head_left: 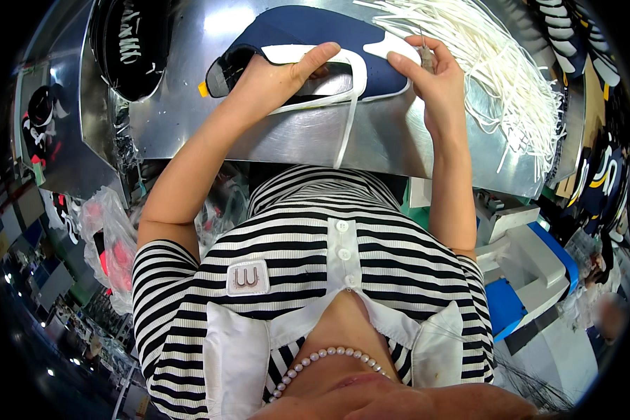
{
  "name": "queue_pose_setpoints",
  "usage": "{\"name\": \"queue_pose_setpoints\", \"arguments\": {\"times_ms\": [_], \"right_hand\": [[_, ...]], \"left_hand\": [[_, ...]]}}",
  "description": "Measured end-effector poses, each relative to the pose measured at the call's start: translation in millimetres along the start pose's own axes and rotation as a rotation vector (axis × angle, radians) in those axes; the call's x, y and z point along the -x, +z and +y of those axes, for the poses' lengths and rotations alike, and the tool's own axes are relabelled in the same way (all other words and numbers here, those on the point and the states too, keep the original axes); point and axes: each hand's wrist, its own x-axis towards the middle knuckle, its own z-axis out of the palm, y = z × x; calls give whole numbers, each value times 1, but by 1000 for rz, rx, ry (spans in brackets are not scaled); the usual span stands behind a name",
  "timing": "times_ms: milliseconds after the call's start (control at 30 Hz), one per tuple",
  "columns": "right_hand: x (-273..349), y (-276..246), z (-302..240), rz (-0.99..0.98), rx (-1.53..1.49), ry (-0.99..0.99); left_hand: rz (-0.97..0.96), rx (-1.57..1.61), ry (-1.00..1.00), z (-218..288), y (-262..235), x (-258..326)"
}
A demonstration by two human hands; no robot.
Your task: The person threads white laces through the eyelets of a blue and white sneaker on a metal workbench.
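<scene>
A navy shoe upper (304,29) with white trim lies on its side above the metal table, in front of me. My left hand (269,82) reaches into its opening; the thumb presses on the white edging, and the other fingers are mostly hidden inside. A white lace (347,133) loops along the opening, and its loose end hangs toward the table's near edge. At the other end of the upper is my right hand (439,82), its fingers closed around a thin metal-tipped tool with a tan handle (426,59). The right thumb is close to the white trim.
A big heap of white laces (497,66) covers the table's right side. Black shoe uppers (129,49) sit at the far left of the metal table (189,133). Clear plastic bags (108,231) hang below left; a white and blue machine (525,273) stands at right.
</scene>
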Motion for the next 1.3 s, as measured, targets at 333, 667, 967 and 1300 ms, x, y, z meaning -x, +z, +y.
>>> {"name": "queue_pose_setpoints", "arguments": {"times_ms": [333,667,967,1300], "right_hand": [[23,-1,30,-20,10,-132],[117,-21,50,-689,490,41],[86,-24,22,-108,182,-216],[2,-6,11,-95,12,-457]], "left_hand": [[71,-855,514,6,-3,16],[219,-373,307,110,-14,24],[-86,-868,346,5,26,18],[-110,-1040,421,47,46,13]]}}
